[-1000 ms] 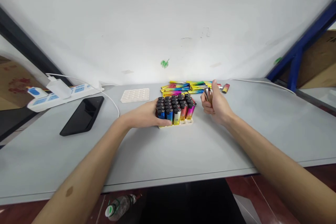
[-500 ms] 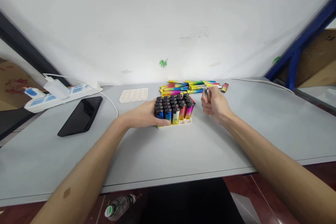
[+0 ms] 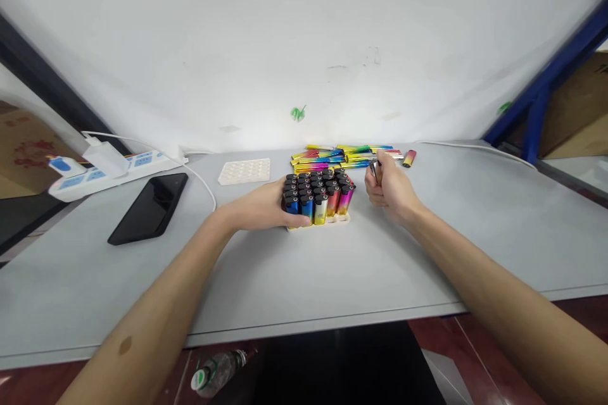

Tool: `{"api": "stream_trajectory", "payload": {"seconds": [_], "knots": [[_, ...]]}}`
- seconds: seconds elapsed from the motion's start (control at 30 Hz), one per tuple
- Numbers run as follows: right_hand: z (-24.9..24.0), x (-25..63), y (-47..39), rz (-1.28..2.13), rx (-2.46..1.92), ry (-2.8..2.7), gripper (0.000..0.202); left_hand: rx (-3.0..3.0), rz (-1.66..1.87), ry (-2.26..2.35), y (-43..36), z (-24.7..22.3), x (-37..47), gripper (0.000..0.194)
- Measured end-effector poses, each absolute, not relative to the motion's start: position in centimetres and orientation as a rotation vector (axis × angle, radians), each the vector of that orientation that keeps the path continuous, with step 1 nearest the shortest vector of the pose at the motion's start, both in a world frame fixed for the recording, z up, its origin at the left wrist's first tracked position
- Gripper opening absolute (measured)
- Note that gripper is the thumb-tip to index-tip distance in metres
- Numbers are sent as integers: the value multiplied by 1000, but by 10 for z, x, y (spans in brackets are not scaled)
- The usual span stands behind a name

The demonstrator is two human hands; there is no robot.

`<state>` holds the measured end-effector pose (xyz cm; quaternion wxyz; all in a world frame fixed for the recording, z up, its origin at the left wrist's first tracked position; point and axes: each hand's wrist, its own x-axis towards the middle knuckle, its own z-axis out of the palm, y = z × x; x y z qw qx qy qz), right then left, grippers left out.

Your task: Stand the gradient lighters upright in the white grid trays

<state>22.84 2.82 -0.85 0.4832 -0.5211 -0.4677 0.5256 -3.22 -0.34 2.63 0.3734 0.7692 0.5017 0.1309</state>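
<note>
Several metallic-coloured lighters (image 3: 320,210) with black tops stand upright in rows in a white holed tray (image 3: 341,219). The front right of the tray shows bare holes. My left hand (image 3: 266,207) is wrapped round the left side of this block, its thumb along the front. To the right of the tray, my right hand (image 3: 388,188) is closed in a fist above the table, thumb on top, round a lighter (image 3: 375,169) whose silver metal end sticks out; the rest is hidden by the fingers. Behind the tray lies a pile of shiny multicoloured lighters (image 3: 342,157) on their sides.
One red-yellow lighter (image 3: 409,159) lies right of the pile. A second white holed tray (image 3: 244,171) is at the back left. Further left are a black phone (image 3: 149,209), a white cable and a power strip (image 3: 90,177). A white wall (image 3: 294,44) bounds the back.
The view has shifted slightly. My right thumb is raised a little higher and the silver end in that fist is tilted more. My left hand stays on the block.
</note>
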Motion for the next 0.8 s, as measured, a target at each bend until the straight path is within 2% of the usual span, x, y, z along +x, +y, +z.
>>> {"api": "stream_trajectory", "payload": {"seconds": [0.37,0.67,0.8], "knots": [[-12,230,28,1274,-1242,-1229,49,1991,331,1299,-4,27,-32,75],[-11,226,28,1243,-1210,-1196,55,2047,372,1246,-4,27,-32,69],[-7,228,27,1170,-1096,-1180,45,2032,352,1267,-4,27,-32,70]]}}
